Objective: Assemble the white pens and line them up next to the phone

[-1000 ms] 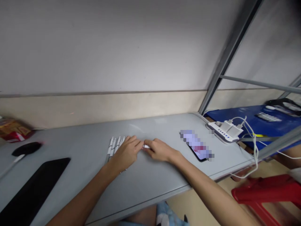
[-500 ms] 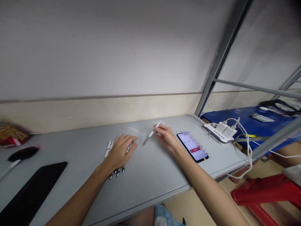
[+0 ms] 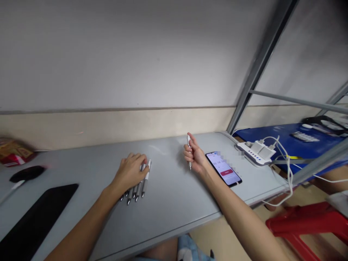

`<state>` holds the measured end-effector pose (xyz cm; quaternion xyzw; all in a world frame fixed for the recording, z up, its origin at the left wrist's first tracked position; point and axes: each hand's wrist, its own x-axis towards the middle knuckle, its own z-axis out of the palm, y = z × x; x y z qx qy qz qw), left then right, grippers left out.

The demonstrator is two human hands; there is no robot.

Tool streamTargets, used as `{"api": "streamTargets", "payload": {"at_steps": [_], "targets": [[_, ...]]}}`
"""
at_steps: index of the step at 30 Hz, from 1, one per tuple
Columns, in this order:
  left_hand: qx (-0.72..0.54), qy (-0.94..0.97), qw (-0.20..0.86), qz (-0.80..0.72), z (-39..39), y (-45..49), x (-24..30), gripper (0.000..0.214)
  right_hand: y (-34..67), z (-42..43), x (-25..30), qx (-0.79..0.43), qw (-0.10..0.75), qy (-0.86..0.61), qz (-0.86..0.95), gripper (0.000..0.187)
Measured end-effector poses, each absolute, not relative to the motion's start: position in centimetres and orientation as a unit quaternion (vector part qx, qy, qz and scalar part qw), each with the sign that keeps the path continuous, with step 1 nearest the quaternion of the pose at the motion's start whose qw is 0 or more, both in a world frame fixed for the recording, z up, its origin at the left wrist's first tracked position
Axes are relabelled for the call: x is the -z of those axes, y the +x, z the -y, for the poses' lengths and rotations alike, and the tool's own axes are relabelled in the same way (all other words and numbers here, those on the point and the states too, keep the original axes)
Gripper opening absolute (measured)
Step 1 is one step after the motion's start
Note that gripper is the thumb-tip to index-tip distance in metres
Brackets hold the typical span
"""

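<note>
My right hand (image 3: 194, 156) is wrapped around a white and grey click pen (image 3: 189, 167), raised near the back of the desk. The pen stands nearly upright, its metal tip pointing down and my thumb at its top end. My left hand (image 3: 133, 168) is curled over several similar pens (image 3: 138, 190) lying side by side on the grey desk (image 3: 168, 195). Their grey grips and metal tips stick out toward me below the palm. Thumb and index finger touch the upper part of the rightmost pen; the other pens' upper ends are mostly hidden under the hand.
Right of my right hand lies a phone (image 3: 224, 168) with a lit timer screen. Beyond it sits a power strip (image 3: 254, 154) with chargers and white cables. A black mat (image 3: 43, 214), a dark oval object (image 3: 27, 174) and a red package (image 3: 16, 152) are at left.
My right hand has closed into a fist around its pen, turning it from slanted to upright. The left hand's fingers have curled in and it has shifted slightly left, uncovering more of the pens.
</note>
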<state>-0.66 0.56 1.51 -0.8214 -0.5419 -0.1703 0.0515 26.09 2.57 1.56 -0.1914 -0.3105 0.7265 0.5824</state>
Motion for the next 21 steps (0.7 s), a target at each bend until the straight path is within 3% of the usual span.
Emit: {"api": "streamTargets", "payload": {"at_steps": [13, 21], "targets": [[0.173, -0.847, 0.016, 0.502, -0.1, 0.4, -0.5, 0.008, 26.1, -2.8, -1.3, -0.725, 0.568, -0.192, 0.339, 0.039], [0.157, -0.841, -0.003, 0.518, 0.1, 0.7, -0.5, 0.014, 25.8, -2.5, -1.5, -0.684, 0.553, -0.282, 0.383, 0.031]]}}
